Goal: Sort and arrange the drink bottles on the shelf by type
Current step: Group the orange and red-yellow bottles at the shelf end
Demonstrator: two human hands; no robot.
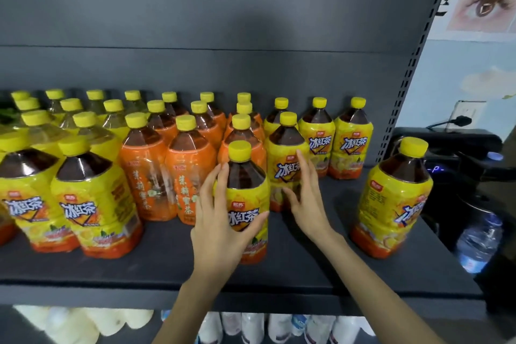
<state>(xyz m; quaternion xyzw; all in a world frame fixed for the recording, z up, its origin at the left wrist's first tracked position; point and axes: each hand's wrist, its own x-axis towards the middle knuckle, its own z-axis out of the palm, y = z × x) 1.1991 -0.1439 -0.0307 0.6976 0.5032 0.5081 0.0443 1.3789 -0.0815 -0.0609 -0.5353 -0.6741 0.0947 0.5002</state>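
Observation:
A yellow-labelled iced tea bottle [247, 198] stands near the middle of the dark shelf [167, 268]. My left hand [220, 220] grips it from the left, fingers up its side and thumb across the label. My right hand [307, 198] touches a second yellow iced tea bottle [284, 159] just behind, fingers straight against its right side. Orange-labelled tea bottles [167, 170] fill several rows left of centre. More yellow iced tea bottles stand at the left front [92, 204], at the back right [335, 142], and one alone at the right [393, 198].
Paler yellow-capped bottles [83, 120] stand at the back left. A perforated shelf upright [413, 75] bounds the right side. Beyond it are a black appliance [460, 153] and a clear water bottle [477, 243]. White bottles [251, 327] fill the shelf below.

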